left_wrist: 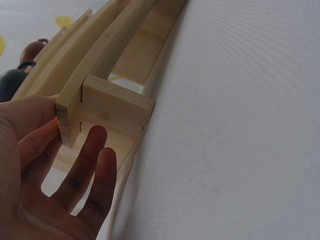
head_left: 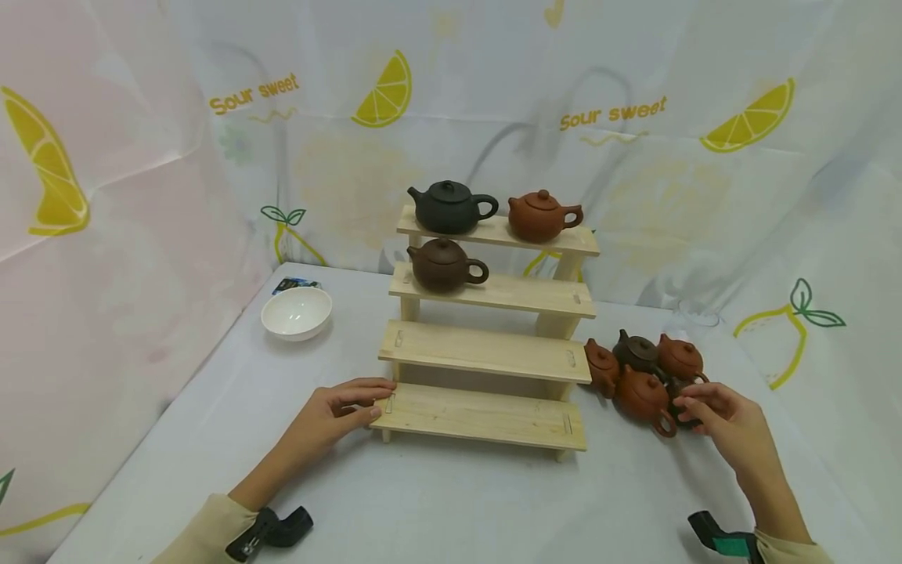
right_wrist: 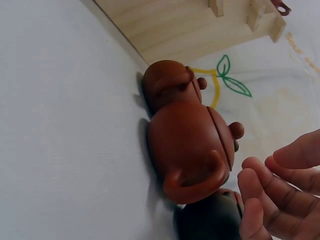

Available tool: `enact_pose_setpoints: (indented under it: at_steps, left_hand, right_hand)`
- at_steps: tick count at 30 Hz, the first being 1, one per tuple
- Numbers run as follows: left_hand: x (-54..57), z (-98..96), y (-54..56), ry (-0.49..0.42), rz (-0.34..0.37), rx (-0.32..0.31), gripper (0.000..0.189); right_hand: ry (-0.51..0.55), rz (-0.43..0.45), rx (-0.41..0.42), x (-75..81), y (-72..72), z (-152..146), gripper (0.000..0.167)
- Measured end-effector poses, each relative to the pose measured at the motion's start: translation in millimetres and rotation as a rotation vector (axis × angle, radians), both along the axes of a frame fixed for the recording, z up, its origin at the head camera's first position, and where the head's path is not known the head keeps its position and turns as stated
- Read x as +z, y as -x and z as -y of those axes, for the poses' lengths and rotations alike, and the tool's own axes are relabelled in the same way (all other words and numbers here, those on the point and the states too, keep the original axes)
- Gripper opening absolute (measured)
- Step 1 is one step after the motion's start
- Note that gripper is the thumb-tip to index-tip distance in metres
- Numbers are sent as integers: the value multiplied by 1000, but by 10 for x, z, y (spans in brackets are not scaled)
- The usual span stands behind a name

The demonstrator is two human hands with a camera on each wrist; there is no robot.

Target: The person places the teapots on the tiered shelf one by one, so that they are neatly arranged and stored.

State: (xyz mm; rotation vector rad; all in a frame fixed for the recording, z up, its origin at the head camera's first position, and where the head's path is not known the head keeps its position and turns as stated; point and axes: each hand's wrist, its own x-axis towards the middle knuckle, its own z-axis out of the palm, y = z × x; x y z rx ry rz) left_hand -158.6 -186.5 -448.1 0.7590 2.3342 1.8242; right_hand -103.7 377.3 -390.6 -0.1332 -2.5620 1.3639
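Note:
My left hand holds the left end of the lowest board of a four-step wooden stand; in the left wrist view the thumb and nearest fingers meet the board's end, and two fingers extend beside the leg. My right hand has loosely bent fingers beside a cluster of small clay teapots, with nothing visible between the fingertips. Nearest it are a reddish-brown teapot and a dark teapot, partly hidden behind the hand in the head view. Further back are another dark teapot and reddish teapots.
On the top step stand a black teapot and a reddish teapot. A dark brown teapot sits at the left of the step below. Left of the stand are a white bowl and a small printed packet.

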Motion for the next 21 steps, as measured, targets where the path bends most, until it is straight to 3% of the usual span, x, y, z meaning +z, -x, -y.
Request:
enact_pose_setpoints:
  at_steps: [11, 21]
  left_hand:
    - [3, -2, 0, 1, 11, -2, 29]
    - [22, -4, -8, 5, 8, -3, 29]
  right_hand:
    - [17, 152, -42, -145, -106, -37, 34]
    - [52, 253, -46, -194, -88, -46, 36]
